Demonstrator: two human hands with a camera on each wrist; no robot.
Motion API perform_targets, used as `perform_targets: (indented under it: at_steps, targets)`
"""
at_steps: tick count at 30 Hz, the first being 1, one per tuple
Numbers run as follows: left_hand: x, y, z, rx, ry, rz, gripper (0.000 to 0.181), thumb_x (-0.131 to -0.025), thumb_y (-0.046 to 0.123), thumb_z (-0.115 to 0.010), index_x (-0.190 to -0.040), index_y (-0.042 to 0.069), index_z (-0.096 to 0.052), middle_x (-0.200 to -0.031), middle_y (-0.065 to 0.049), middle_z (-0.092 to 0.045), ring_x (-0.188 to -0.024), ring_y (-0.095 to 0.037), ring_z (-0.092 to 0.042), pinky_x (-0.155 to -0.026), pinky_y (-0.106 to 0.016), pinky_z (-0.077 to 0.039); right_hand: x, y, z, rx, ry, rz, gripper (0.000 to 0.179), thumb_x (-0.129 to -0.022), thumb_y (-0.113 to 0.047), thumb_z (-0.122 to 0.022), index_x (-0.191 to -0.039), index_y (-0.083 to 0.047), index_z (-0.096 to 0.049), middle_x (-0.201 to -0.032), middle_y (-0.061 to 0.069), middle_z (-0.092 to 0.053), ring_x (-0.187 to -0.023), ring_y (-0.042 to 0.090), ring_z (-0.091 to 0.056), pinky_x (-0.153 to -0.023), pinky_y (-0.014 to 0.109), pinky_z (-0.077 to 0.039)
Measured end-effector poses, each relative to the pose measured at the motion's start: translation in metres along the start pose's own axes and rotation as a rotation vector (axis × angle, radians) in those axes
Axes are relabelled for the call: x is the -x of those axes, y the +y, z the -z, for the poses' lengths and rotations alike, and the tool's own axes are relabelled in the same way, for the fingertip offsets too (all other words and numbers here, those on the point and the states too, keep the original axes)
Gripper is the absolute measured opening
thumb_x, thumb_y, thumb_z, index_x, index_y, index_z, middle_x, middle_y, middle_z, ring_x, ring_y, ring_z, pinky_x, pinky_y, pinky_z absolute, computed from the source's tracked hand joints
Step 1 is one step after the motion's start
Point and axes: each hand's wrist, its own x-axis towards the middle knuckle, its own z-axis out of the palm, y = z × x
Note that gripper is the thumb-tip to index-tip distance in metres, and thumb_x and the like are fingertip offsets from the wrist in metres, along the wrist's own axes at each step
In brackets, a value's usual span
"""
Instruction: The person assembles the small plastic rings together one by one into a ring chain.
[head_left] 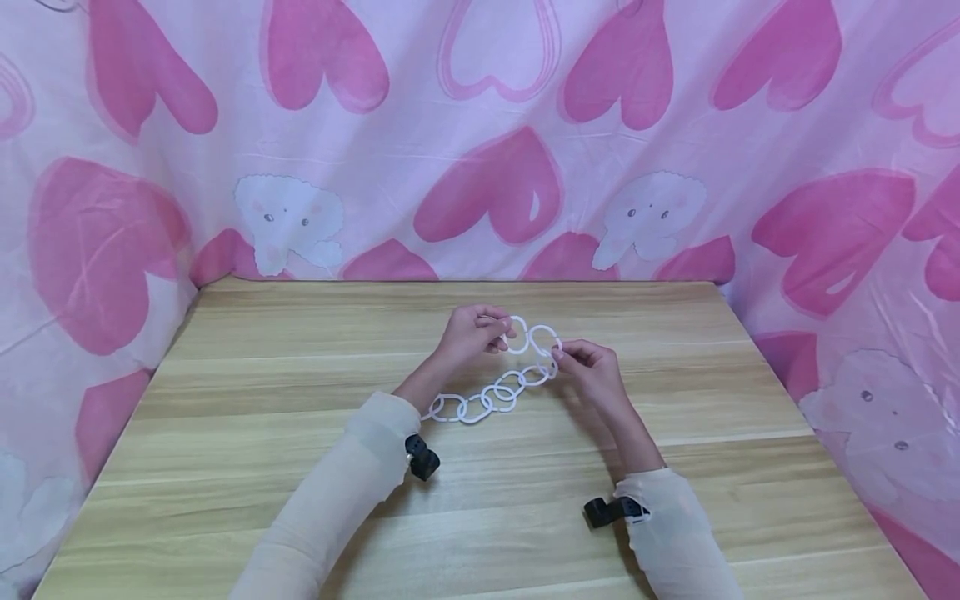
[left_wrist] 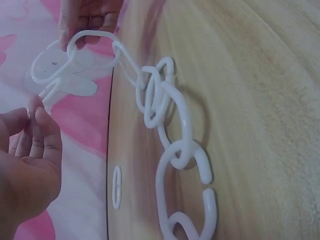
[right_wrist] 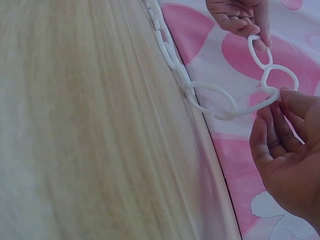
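A chain of white plastic links (left_wrist: pixel 186 117) runs from the raised hands down to the wooden table. The left hand (head_left: pixel 471 329) pinches the link at the chain's raised end (head_left: pixel 517 317) between thumb and fingers. Lower and to the right, the right hand (head_left: pixel 592 375) pinches the chain between thumb and fingertips, where two links meet. One link (right_wrist: pixel 296 80) spans the gap between the hands. Below them, the other links lie in a line on the tabletop toward the left forearm, which covers the far end in the head view.
A single loose white link (left_wrist: pixel 117 187) lies on the wooden table (head_left: pixel 300 333) in the left wrist view. Behind and beside the table hangs a pink curtain (head_left: pixel 375 183) printed with hearts. Black cameras (head_left: pixel 423 460) are strapped to both sleeved wrists.
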Motion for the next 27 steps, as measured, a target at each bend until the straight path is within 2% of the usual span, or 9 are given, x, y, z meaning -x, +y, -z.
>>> perform_targets:
  at_steps: [6,9,11,13,16,18,19,23,27]
  targets:
    - [-0.001,0.003,0.000,-0.056,0.039,-0.027,0.014,-0.095,0.004,-0.066,-0.104,-0.007,-0.069,-0.080,-0.011,-0.078,-0.054,-0.005,-0.061,-0.053,-0.016,-0.047,0.000,0.002,0.000,0.018,0.008,-0.004,0.027,-0.095,-0.001,-0.067,-0.109,0.021,-0.063,-0.080,-0.019,-0.070,-0.079,-0.002,-0.063,-0.074,0.013,-0.056]
    - [-0.001,0.006,0.000,-0.096,0.055,-0.041,0.014,-0.095,0.007,-0.068,-0.102,-0.004,-0.072,-0.080,-0.010,-0.079,-0.058,-0.007,-0.062,-0.057,-0.021,-0.048,0.000,0.004,0.001,0.022,0.017,-0.004,0.027,-0.094,0.000,-0.068,-0.110,0.021,-0.063,-0.080,-0.020,-0.070,-0.079,-0.002,-0.063,-0.073,0.013,-0.055]
    - [-0.001,0.008,0.000,-0.113,0.054,-0.051,0.014,-0.094,0.007,-0.069,-0.103,-0.004,-0.073,-0.084,-0.014,-0.079,-0.060,-0.007,-0.063,-0.064,-0.030,-0.056,0.001,0.004,0.001,0.029,0.017,-0.004,0.027,-0.094,-0.001,-0.068,-0.110,0.021,-0.063,-0.080,-0.020,-0.070,-0.079,-0.001,-0.063,-0.073,0.013,-0.055]
    - [-0.001,0.010,-0.002,-0.132,0.048,-0.061,0.015,-0.094,0.007,-0.070,-0.103,-0.004,-0.073,-0.087,-0.017,-0.079,-0.060,-0.006,-0.063,-0.066,-0.030,-0.058,0.001,0.004,0.002,0.036,0.017,-0.007,0.028,-0.094,-0.001,-0.068,-0.110,0.021,-0.064,-0.080,-0.020,-0.070,-0.079,-0.002,-0.063,-0.073,0.013,-0.055]
    - [0.000,0.012,-0.004,-0.156,0.041,-0.077,0.015,-0.093,0.008,-0.070,-0.102,-0.003,-0.074,-0.087,-0.019,-0.078,-0.059,-0.005,-0.061,-0.061,-0.027,-0.056,0.001,0.005,0.002,0.048,0.014,-0.003,0.028,-0.093,-0.001,-0.069,-0.110,0.020,-0.065,-0.079,-0.020,-0.070,-0.079,-0.002,-0.063,-0.073,0.013,-0.055]
    - [0.001,0.014,-0.006,-0.166,0.035,-0.088,0.014,-0.093,0.008,-0.070,-0.100,-0.003,-0.075,-0.084,-0.019,-0.077,-0.057,-0.006,-0.059,-0.054,-0.018,-0.048,0.000,0.004,0.002,0.061,0.013,0.005,0.027,-0.093,-0.001,-0.070,-0.110,0.019,-0.066,-0.079,-0.021,-0.070,-0.078,-0.002,-0.064,-0.072,0.013,-0.055]
    - [0.001,0.014,-0.006,-0.170,0.030,-0.095,0.014,-0.093,0.008,-0.070,-0.100,-0.003,-0.075,-0.083,-0.019,-0.077,-0.056,-0.006,-0.058,-0.052,-0.018,-0.048,0.000,0.004,0.002,0.066,0.012,0.011,0.026,-0.093,-0.001,-0.070,-0.109,0.019,-0.066,-0.079,-0.021,-0.070,-0.078,-0.002,-0.064,-0.072,0.013,-0.055]
    - [0.000,0.014,-0.008,-0.154,0.002,-0.107,0.016,-0.094,0.007,-0.070,-0.103,-0.006,-0.074,-0.085,-0.023,-0.076,-0.054,-0.005,-0.056,-0.053,-0.017,-0.051,0.000,0.003,0.002,0.085,0.012,0.032,0.026,-0.093,-0.002,-0.070,-0.109,0.018,-0.067,-0.078,-0.022,-0.070,-0.078,-0.002,-0.063,-0.071,0.012,-0.054]
    - [-0.001,0.014,-0.009,-0.136,-0.004,-0.082,0.019,-0.096,0.006,-0.068,-0.108,-0.007,-0.073,-0.095,-0.026,-0.076,-0.059,-0.005,-0.060,-0.058,-0.018,-0.056,0.000,0.004,0.002,0.088,0.013,0.036,0.025,-0.093,-0.001,-0.070,-0.109,0.018,-0.067,-0.078,-0.022,-0.070,-0.078,-0.002,-0.063,-0.071,0.012,-0.054]
